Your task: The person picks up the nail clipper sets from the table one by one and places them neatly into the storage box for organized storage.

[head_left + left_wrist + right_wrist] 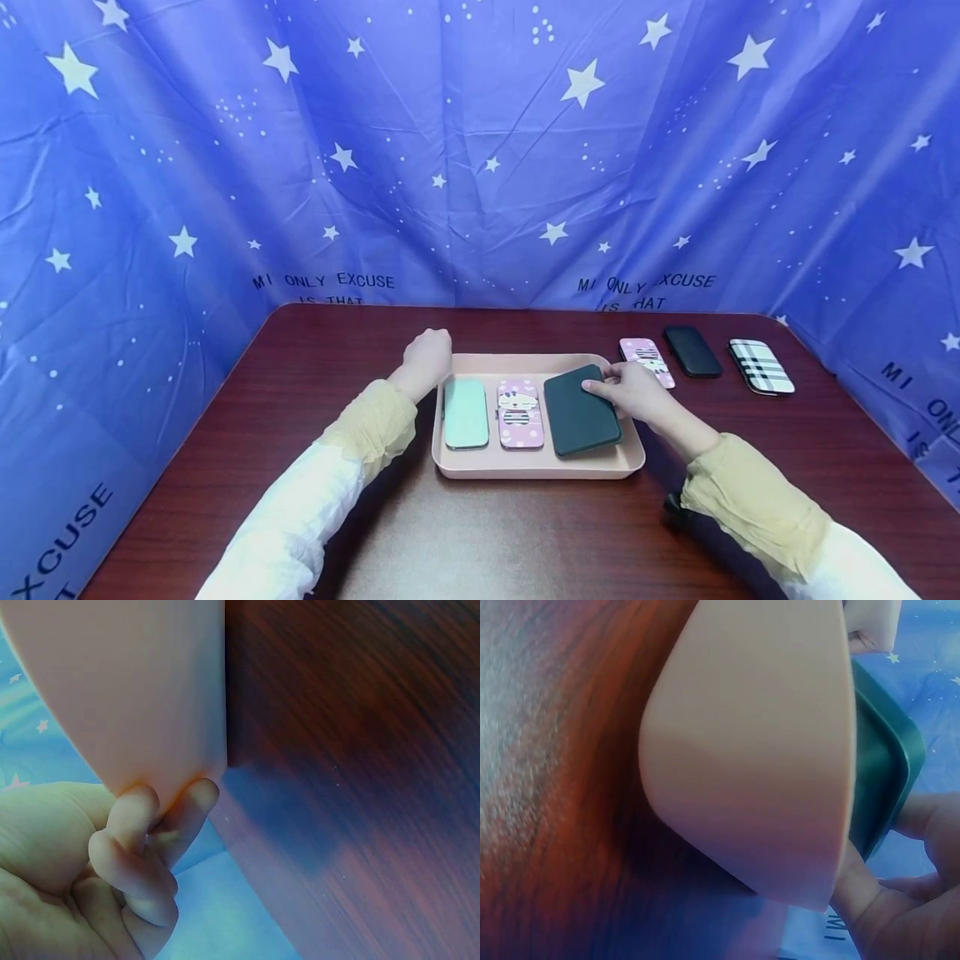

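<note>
A beige tray (pixel 540 472) stands on the table. At its far left corner my left hand (pixel 429 360) pinches the rim; the left wrist view shows the curled fingers (pixel 135 817) against the tray wall (pixel 142 682). My right hand (pixel 636 390) holds a dark green flat case (pixel 573 421) by its right side, thumb on top. That case lies tilted over the tray's right part; the right wrist view shows its edge (pixel 907 757) above the rim. Inside the tray lie a mint green case (pixel 466 414) and a pink cat-patterned case (pixel 521 415).
Right of the tray, a second pink patterned case (pixel 652 367), a black case (pixel 692 351) and a plaid case (pixel 763 367) lie on the dark red wooden table (pixel 525 542). A blue star-printed curtain (pixel 480 208) hangs behind and at both sides.
</note>
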Tool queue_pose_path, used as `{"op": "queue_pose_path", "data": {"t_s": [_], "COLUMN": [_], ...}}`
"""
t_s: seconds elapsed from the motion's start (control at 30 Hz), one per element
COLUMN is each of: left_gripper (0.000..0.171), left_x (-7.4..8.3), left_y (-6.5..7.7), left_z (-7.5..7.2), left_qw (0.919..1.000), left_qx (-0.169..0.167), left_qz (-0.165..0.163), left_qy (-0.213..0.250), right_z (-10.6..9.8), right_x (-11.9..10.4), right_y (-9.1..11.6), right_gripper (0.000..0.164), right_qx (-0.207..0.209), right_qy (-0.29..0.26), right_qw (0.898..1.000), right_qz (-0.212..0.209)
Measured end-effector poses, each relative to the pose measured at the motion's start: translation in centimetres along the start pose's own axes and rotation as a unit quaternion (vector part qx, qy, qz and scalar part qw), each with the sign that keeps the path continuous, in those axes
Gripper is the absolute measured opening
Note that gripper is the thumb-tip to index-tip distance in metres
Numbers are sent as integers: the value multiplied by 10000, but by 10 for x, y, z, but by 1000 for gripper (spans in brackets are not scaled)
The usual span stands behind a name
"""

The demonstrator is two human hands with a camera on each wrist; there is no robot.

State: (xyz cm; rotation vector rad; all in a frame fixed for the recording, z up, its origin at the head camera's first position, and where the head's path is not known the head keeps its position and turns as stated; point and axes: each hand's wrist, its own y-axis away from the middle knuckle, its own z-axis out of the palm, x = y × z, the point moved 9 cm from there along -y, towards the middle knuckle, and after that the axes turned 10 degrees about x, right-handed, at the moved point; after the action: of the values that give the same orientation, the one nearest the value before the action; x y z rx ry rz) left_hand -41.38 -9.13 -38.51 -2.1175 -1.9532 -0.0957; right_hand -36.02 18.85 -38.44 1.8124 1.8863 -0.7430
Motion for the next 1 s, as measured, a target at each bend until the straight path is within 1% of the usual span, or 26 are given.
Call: {"op": "queue_pose_path", "data": {"t_s": [0.17, 0.3, 0.47, 0.57, 0.73, 0.87, 1.0], "left_gripper": [11, 11, 11, 12, 12, 13, 14], "left_x": [0, 1, 0, 0, 1, 1, 1], "left_y": [-1, -1, -1, -1, 0, 1, 0], "left_z": [-2, -2, -1, -1, 0, 0, -1], "left_qw": [10000, 10000, 10000, 10000, 9999, 9999, 9999], "left_qx": [7, -11, -24, -61, -101, -146, -112], "left_qz": [-12, 6, -17, -38, -40, -55, -54], "left_qy": [-20, -1, -38, -41, -54, -47, -50], "right_z": [-3, -2, 3, 6, 13, 18, 19], "right_x": [-6, -7, -6, -9, -17, -18, -18], "right_y": [0, -2, -4, -4, -1, 0, 1], "right_gripper": [58, 63, 74, 81, 91, 97, 98], "right_qx": [22, 30, -114, -180, -244, -257, -155], "right_qy": [455, 725, 727, 869, 1336, 1621, 1868], "right_qw": [9989, 9971, 9972, 9960, 9901, 9860, 9821], "right_qz": [-135, -244, -91, -125, -346, -291, -193]}}
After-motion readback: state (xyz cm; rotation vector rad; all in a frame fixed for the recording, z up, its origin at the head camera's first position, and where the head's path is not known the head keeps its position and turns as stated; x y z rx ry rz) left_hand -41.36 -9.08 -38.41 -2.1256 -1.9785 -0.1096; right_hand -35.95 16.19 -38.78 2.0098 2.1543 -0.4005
